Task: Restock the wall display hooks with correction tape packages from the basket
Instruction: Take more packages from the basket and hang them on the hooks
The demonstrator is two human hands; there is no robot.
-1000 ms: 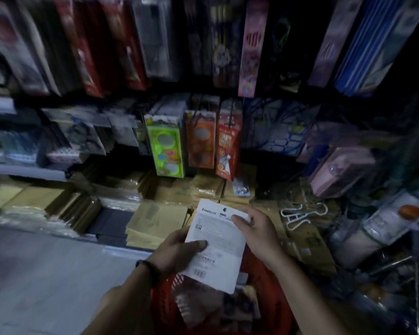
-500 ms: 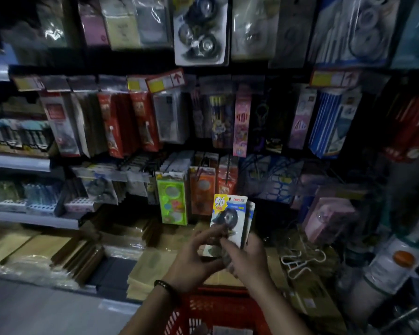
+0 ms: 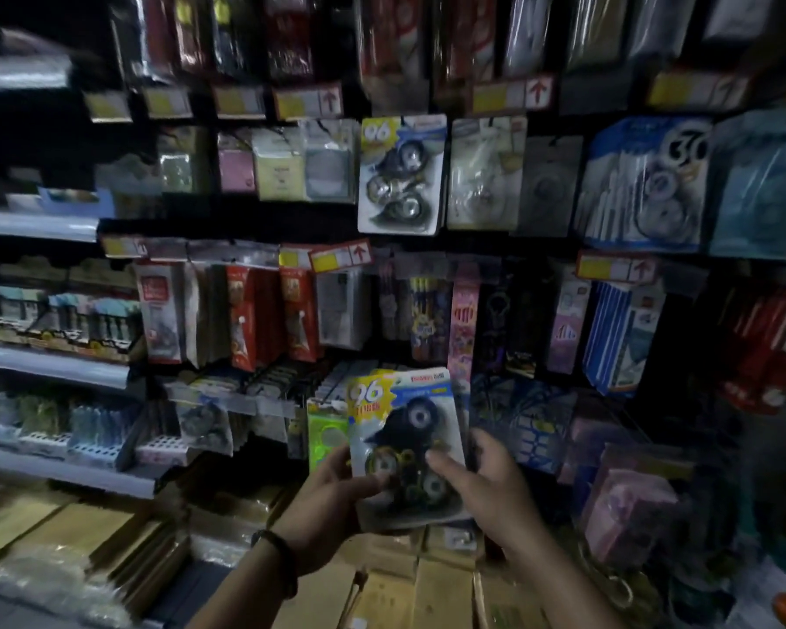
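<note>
I hold a correction tape package (image 3: 402, 419) upright with both hands in front of the display wall. It has a blue card with a yellow "96" burst and dark tape dispensers under a blister. My left hand (image 3: 332, 497) grips its lower left edge, with a dark bracelet on that wrist. My right hand (image 3: 486, 483) grips its lower right side, fingers across the front. A matching "96" package (image 3: 400, 174) hangs on a hook higher up, straight above the held one. The basket is out of view.
Rows of hanging stationery packs cover the wall, with yellow price tags (image 3: 511, 93) above each row. White shelves (image 3: 51, 365) with small items run along the left. Stacks of brown envelopes (image 3: 395, 587) lie on the low shelf beneath my hands.
The view has tilted up from the red basket to the upper hooks. The package was turned from its white back to its printed front and lifted toward the wall.
</note>
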